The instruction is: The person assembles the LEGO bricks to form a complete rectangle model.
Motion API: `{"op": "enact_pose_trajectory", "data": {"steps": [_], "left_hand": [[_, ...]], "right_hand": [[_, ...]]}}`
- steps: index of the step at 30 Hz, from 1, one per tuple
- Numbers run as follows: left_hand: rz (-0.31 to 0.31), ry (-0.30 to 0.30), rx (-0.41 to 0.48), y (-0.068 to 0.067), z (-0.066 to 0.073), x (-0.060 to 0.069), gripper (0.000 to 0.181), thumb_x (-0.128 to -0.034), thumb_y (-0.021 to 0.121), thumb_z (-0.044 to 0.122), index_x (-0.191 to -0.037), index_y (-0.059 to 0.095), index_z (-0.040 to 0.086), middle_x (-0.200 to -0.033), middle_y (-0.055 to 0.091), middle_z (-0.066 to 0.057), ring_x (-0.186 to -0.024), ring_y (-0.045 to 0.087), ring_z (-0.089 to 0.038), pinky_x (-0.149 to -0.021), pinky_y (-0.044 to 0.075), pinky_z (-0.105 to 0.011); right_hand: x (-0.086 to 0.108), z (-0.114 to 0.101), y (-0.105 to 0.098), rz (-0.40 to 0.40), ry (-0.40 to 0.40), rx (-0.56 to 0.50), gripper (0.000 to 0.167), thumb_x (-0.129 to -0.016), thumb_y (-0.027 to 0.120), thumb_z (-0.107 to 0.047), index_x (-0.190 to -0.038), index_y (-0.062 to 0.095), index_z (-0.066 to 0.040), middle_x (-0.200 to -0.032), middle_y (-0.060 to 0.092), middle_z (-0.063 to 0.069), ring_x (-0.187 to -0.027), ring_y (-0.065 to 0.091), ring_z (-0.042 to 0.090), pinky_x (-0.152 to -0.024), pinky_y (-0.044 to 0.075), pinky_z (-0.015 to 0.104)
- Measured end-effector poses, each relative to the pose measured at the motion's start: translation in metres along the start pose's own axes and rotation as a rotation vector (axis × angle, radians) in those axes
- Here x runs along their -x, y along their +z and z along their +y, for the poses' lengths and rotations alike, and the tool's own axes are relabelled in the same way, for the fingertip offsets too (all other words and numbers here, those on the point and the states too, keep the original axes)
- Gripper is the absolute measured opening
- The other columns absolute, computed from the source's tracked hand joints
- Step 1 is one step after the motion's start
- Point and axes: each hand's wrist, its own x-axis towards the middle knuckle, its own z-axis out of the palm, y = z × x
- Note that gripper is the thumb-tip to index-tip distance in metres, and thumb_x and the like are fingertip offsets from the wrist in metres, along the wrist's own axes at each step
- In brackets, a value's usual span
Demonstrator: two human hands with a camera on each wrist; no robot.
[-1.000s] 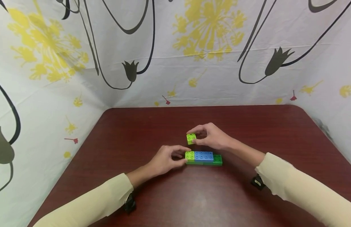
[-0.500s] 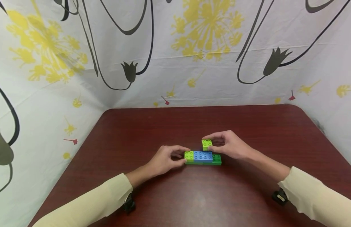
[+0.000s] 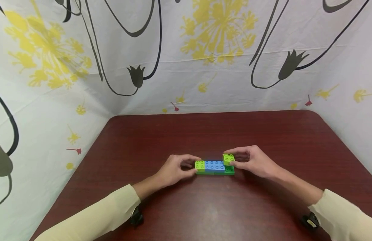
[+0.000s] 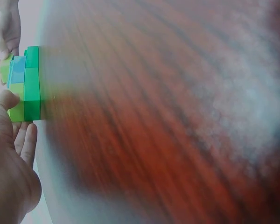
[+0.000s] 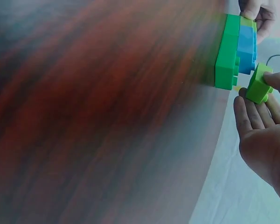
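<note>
In the head view, a low row of toy building bricks lies on the table. Its base is green bricks [image 3: 229,170], topped by a lime brick [image 3: 199,165] at the left end and a longer blue brick [image 3: 214,166] beside it. My left hand [image 3: 175,171] pinches that left-end lime brick between thumb and fingers. Between thumb and fingertips, my right hand [image 3: 259,162] holds a second lime brick [image 3: 228,158] just above the bare green studs at the right end. A gap still separates this brick from the green studs in the right wrist view [image 5: 259,84].
The dark red-brown table [image 3: 162,134] surrounds the bricks. A white cloth [image 3: 186,73] with printed yellow and grey flowers hangs behind it and at both sides. Each wrist wears a small black camera [image 3: 137,216].
The right hand has carried its lime brick rightward and down, from behind the row's left end to over its right end. The left hand and the row have stayed in place.
</note>
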Motion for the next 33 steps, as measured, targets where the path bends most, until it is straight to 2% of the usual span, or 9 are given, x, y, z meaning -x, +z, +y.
{"op": "enact_pose_trajectory", "data": {"steps": [11, 33], "left_hand": [[0.003, -0.005, -0.009, 0.001, 0.0, 0.0, 0.041, -0.094, 0.083, 0.008, -0.133, 0.073, 0.017, -0.123, 0.076, 0.005, -0.099, 0.073, -0.003, -0.087, 0.06, -0.024], [0.019, 0.025, 0.006, 0.002, -0.002, 0.002, 0.039, -0.094, 0.082, 0.008, -0.131, 0.074, 0.016, -0.121, 0.075, 0.004, -0.099, 0.073, -0.005, -0.087, 0.06, -0.024]], "right_hand": [[0.011, 0.008, 0.007, -0.032, 0.004, -0.045, 0.042, -0.095, 0.081, -0.01, -0.135, 0.071, -0.002, -0.13, 0.072, 0.015, -0.113, 0.072, 0.025, -0.089, 0.059, 0.025], [0.013, 0.003, 0.014, 0.008, -0.002, 0.024, 0.04, -0.094, 0.082, -0.01, -0.133, 0.074, -0.005, -0.13, 0.073, 0.015, -0.114, 0.074, 0.024, -0.084, 0.061, 0.026]]}}
